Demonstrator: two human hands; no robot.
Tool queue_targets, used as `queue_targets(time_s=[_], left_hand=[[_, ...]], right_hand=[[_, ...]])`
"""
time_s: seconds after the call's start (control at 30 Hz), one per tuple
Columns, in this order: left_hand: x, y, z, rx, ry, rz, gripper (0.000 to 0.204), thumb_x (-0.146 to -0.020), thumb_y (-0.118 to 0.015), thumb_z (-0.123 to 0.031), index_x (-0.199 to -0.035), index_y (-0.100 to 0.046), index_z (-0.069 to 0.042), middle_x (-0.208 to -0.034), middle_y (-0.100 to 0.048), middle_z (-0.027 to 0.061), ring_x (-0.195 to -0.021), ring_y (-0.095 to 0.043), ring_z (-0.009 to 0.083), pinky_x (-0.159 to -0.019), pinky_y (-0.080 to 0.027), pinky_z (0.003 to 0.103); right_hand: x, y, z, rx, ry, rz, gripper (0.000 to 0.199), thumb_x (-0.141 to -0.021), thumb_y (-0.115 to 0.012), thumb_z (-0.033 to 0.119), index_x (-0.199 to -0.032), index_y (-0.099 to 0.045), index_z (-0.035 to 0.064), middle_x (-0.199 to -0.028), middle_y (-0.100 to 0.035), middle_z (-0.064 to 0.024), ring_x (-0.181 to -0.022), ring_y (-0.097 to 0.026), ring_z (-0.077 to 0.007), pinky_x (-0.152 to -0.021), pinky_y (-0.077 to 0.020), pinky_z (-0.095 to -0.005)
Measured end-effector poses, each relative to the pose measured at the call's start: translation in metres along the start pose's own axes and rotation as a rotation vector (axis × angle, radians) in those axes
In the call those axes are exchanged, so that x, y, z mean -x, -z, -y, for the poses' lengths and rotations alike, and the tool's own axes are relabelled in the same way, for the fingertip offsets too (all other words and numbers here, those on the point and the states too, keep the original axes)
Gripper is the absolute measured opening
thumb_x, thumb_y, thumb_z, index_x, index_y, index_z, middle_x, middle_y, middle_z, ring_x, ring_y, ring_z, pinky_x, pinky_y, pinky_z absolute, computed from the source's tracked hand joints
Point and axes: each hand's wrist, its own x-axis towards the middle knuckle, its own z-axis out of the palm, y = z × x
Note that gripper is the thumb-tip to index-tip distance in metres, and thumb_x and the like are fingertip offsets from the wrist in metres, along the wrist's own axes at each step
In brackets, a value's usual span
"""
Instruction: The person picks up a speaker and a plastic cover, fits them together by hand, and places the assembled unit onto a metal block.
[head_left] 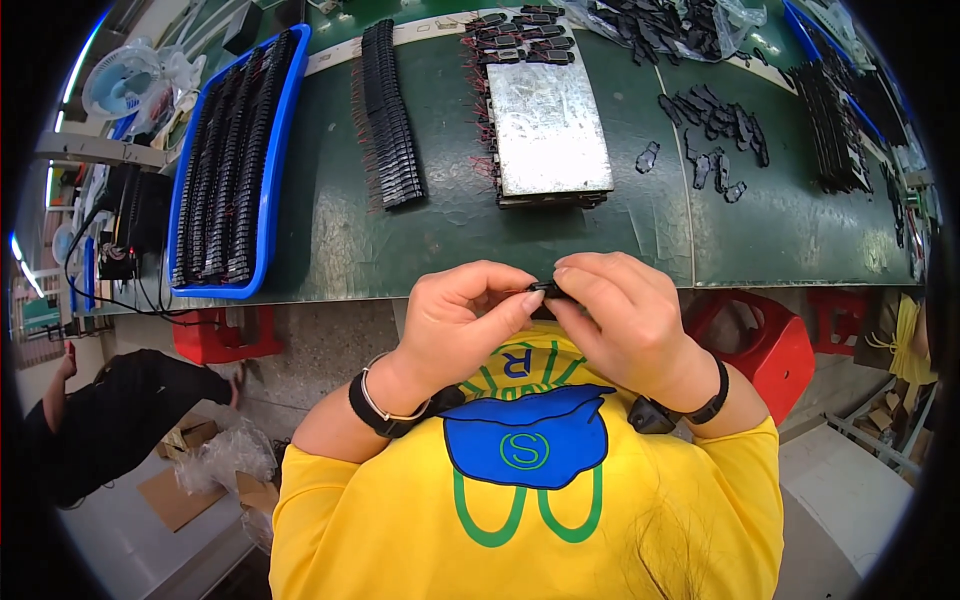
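Close to my body, at the table's near edge, my left hand and my right hand meet with fingertips pinched on a small black plastic part. Most of that part is hidden by the fingers. Beyond the hands lies a stack topped by a silvery metal plate. At the plate's far end sit several small black parts with red wires. To its left runs a long row of black parts with thin reddish wires along one side. Loose black plastic pieces lie scattered to its right.
A blue tray packed with rows of black parts stands at the left of the green table. At the far right are a clear bag of black pieces and stacked black strips. Red stools stand below; another person is at left.
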Motion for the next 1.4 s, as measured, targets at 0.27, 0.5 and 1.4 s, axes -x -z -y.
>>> queue_targets(time_s=[0.27,0.5,1.4], left_hand=[[0.0036,0.0047,0.0021,0.004,-0.083,0.015,0.014,-0.084,-0.063,0.005,-0.098,-0.062,0.006,-0.090,-0.067,0.0109,-0.076,-0.066,0.0144,-0.068,-0.055,0.023],[0.0040,0.0050,0.0005,0.062,-0.055,0.050,0.013,-0.087,-0.061,0.001,-0.099,-0.062,0.007,-0.089,-0.068,0.0136,-0.074,-0.067,0.0152,-0.067,-0.055,0.025],[0.0019,0.0071,0.0066,0.262,0.013,0.005,0.015,-0.091,-0.058,-0.009,-0.094,-0.063,0.005,-0.081,-0.067,0.0134,-0.065,-0.066,0.0168,-0.061,-0.054,0.026]], right_hand=[[0.0023,0.0017,-0.0037,-0.117,-0.037,-0.098,0.031,-0.060,-0.075,-0.004,-0.087,-0.061,-0.0003,-0.084,-0.063,-0.0146,-0.068,-0.063,-0.0284,-0.056,-0.0508,-0.0322],[0.0054,0.0028,-0.0056,-0.041,0.100,-0.059,0.030,-0.061,-0.076,-0.001,-0.088,-0.062,0.0000,-0.083,-0.063,-0.0128,-0.064,-0.062,-0.0260,-0.054,-0.0501,-0.0315],[0.0060,0.0016,-0.0034,-0.034,0.111,-0.060,0.027,-0.063,-0.074,0.001,-0.088,-0.062,-0.0012,-0.084,-0.065,-0.0143,-0.068,-0.065,-0.0257,-0.057,-0.0531,-0.0311]])
